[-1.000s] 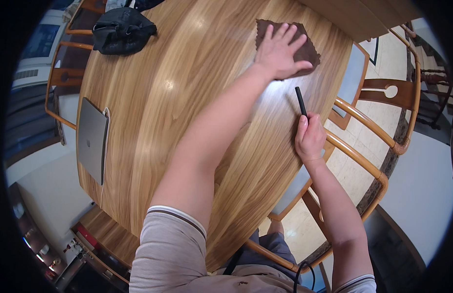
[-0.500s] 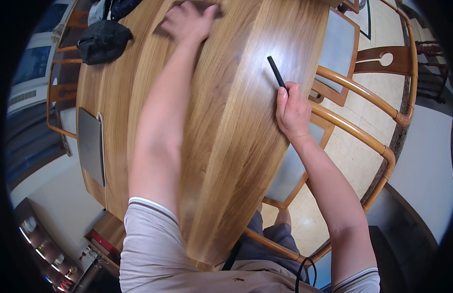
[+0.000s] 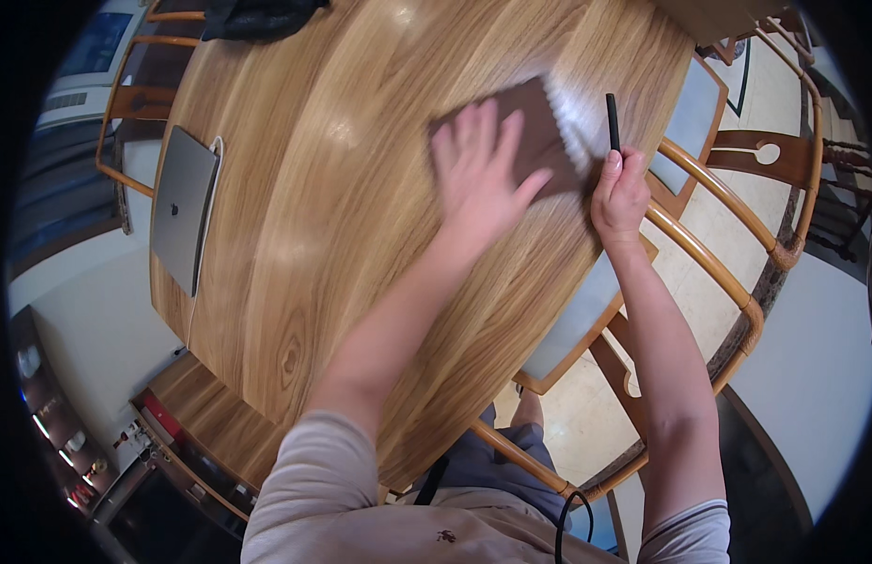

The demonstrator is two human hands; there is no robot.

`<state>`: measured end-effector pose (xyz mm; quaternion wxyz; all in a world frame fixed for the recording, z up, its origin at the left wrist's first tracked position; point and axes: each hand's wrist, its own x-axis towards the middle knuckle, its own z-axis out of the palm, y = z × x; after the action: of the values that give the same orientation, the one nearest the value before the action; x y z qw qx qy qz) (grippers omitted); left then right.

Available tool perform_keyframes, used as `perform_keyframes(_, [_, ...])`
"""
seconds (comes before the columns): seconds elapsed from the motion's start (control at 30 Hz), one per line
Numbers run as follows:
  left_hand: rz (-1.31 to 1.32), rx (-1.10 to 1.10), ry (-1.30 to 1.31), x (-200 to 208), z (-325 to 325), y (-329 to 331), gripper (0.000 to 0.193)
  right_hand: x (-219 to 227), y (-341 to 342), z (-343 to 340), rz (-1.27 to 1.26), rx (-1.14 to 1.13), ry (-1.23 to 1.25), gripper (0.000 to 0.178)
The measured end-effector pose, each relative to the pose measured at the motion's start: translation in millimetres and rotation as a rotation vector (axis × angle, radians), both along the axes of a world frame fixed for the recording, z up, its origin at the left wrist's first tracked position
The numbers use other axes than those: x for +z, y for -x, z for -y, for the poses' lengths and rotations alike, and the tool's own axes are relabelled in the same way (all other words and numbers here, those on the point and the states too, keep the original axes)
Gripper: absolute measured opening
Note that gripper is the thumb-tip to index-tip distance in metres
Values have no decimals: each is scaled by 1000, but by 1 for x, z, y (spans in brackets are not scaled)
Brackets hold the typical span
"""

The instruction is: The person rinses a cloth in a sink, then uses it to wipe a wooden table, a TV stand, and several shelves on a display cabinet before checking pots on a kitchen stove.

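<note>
My left hand [image 3: 478, 179] lies flat with spread fingers on a dark brown cloth [image 3: 546, 132] that has a zigzag edge. The cloth rests on the wooden table [image 3: 351, 216] toward its right side; hand and cloth are slightly blurred by motion. At the table's right edge, my right hand [image 3: 622, 197] is closed round a slim black pen-like stick [image 3: 613, 122], which points up and away from me. Its lower end is hidden in my fist.
A closed grey laptop [image 3: 187, 209] with a white cable lies at the table's left edge. Black fabric, perhaps a bag [image 3: 257, 19], sits at the far left. Wooden chairs with curved rails [image 3: 708, 249] stand along the right side.
My left hand has swept the brown cloth from the far part of the table toward me and to the right. My right hand still grips the black stick. The view has shifted somewhat.
</note>
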<state>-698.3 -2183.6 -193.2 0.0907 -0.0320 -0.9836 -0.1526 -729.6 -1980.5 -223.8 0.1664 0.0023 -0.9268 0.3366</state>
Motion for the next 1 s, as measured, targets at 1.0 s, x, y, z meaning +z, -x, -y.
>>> perform_keyframes(1.0, [-67, -215, -14, -38, -129, 54, 85, 97, -364, -101, 775, -249, 713, 21])
